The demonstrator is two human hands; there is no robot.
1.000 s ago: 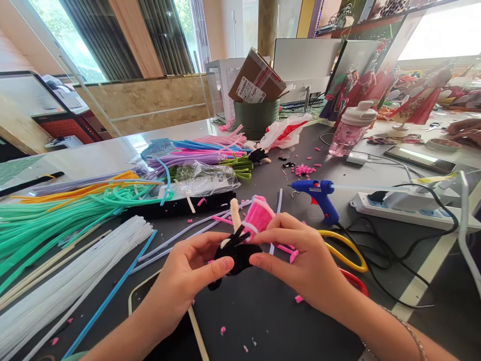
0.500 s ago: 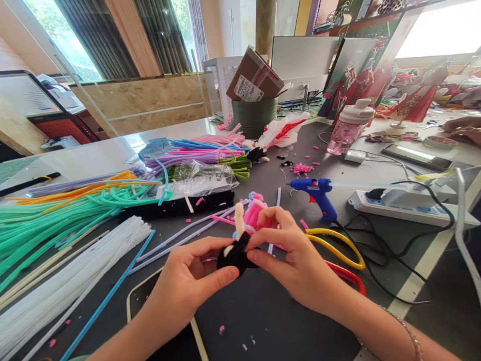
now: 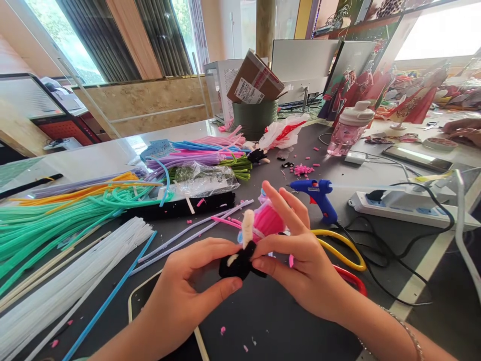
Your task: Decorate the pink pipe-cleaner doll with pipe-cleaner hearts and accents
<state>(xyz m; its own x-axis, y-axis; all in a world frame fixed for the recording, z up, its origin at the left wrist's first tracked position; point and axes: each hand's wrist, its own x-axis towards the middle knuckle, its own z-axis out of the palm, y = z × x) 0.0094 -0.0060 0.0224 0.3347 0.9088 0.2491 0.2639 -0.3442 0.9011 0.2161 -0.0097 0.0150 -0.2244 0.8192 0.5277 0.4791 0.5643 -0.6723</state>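
Note:
Between my two hands is a small pipe-cleaner doll with a fuzzy black head, a cream limb standing up and a pink body pointing away from me. My left hand grips the black part from the left, thumb below and fingers above. From the right, my right hand pinches the black fuzz near the cream limb with thumb and index finger; its other fingers are raised beside the pink body. Lilac pipe cleaners lie just beyond. A blue glue gun rests to the right.
Bundles of green and white pipe cleaners cover the left. At right are a power strip, cables, a pink bottle and a phone. A dark tablet lies under my left arm. Another person's hand shows far right.
The doll has tilted and shifted slightly right in my hands. My right hand's middle and outer fingers have lifted and straightened, while both hands keep their hold.

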